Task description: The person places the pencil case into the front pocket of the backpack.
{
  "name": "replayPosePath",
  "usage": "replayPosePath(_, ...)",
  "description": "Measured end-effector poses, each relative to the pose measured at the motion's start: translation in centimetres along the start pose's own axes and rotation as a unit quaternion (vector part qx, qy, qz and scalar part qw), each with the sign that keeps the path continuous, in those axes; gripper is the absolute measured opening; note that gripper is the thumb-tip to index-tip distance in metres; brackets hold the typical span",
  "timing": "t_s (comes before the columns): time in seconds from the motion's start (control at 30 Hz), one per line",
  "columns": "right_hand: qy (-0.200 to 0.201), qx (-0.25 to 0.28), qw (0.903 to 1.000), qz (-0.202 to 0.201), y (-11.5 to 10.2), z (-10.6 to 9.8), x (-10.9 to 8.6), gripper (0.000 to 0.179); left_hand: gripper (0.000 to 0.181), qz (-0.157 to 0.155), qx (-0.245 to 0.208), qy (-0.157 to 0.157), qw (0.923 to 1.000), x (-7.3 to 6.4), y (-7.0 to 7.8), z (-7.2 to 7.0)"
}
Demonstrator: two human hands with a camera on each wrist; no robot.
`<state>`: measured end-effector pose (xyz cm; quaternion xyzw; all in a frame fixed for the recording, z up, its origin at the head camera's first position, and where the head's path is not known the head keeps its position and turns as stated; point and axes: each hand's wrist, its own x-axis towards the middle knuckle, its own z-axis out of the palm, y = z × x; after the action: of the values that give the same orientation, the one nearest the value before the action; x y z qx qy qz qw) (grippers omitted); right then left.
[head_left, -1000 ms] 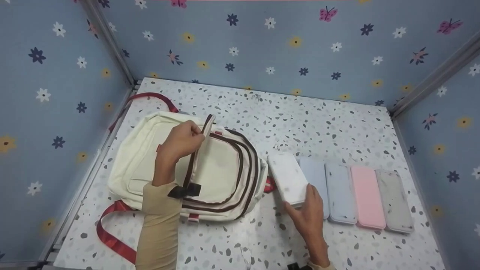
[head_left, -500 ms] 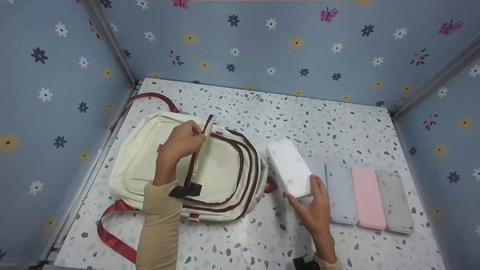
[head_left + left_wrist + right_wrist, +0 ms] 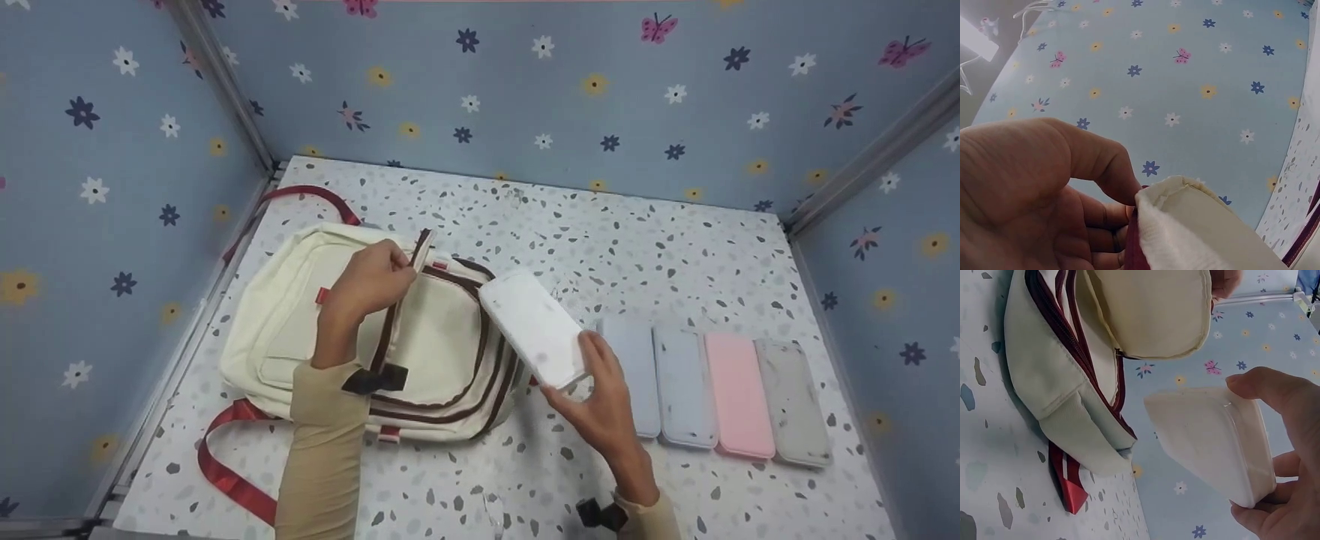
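A cream backpack (image 3: 439, 337) with dark red zips lies on the speckled table, its front pocket flap (image 3: 397, 322) raised. My left hand (image 3: 371, 281) pinches the edge of that flap between thumb and fingers; the left wrist view shows the pinched flap edge (image 3: 1179, 225) close up. In my right hand (image 3: 604, 405) is a white plastic case (image 3: 532, 326), gripped at its near end with the thumb on one side and fingers on the other. The case is off the table and tilted, its far end over the backpack's right edge. The right wrist view shows the case (image 3: 1202, 433) apart from the backpack (image 3: 1055, 377).
Several similar flat cases lie in a row at the right: a pale blue case (image 3: 634, 375), another blue case (image 3: 684, 386), a pink case (image 3: 739, 394) and a grey case (image 3: 793, 401). A red strap (image 3: 232, 476) loops at the front left. Flowered panels (image 3: 510, 90) enclose the table.
My right hand has lifted the white case from beside the row and carried it left toward the backpack. The left hand keeps holding the flap in nearly the same place.
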<state>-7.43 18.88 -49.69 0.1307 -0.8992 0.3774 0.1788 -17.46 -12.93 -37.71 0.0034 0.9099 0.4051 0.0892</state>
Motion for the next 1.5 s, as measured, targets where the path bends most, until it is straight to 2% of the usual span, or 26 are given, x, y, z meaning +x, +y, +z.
replayPosePath(0.13, -0.023, 0.006, 0.9993, -0.029, -0.4, 1.1, 0.3, 0.087, 0.015, 0.006, 0.004, 0.004, 1.0, 0.1, 0.0, 0.1)
replayPosePath(0.27, -0.049, 0.01, 0.9979, -0.041, -0.5, 2.2, 0.5, 0.087, 0.015, 0.013, 0.011, 0.008, 0.9998, 0.1, 0.1, 0.1)
replayPosePath(0.53, -0.117, 0.018, 0.9921, -0.043, -0.3, 4.0, 0.5, 0.088, 0.015, 0.013, 0.015, 0.003, 0.9998, 0.1, 0.2, 0.2)
replayPosePath(0.8, -0.175, 0.065, 0.9815, -0.041, 0.0, 5.1, 1.4, 0.089, 0.014, 0.023, 0.023, 0.001, 0.9995, 0.1, 0.2, 0.3)
replayPosePath(1.0, -0.162, 0.069, 0.9843, -0.01, 0.5, 5.4, 2.2, 0.092, 0.014, 0.023, 0.022, 0.002, 0.9995, 0.2, 0.2, 0.3)
replayPosePath(1.1, -0.156, 0.065, 0.9856, -0.015, 0.6, 5.7, 2.5, 0.091, 0.014, 0.026, 0.022, 0.001, 0.9994, 0.2, 0.2, 0.4)
replayPosePath(1.23, -0.155, 0.031, 0.9871, -0.025, 0.4, 6.2, 3.0, 0.09, 0.013, 0.026, 0.02, -0.002, 0.9995, 0.2, 0.3, 0.5)
replayPosePath(1.5, -0.155, 0.021, 0.9876, -0.015, -0.3, 7.6, 4.5, 0.088, 0.015, 0.029, 0.014, -0.002, 0.9995, 0.1, 0.2, 0.6)
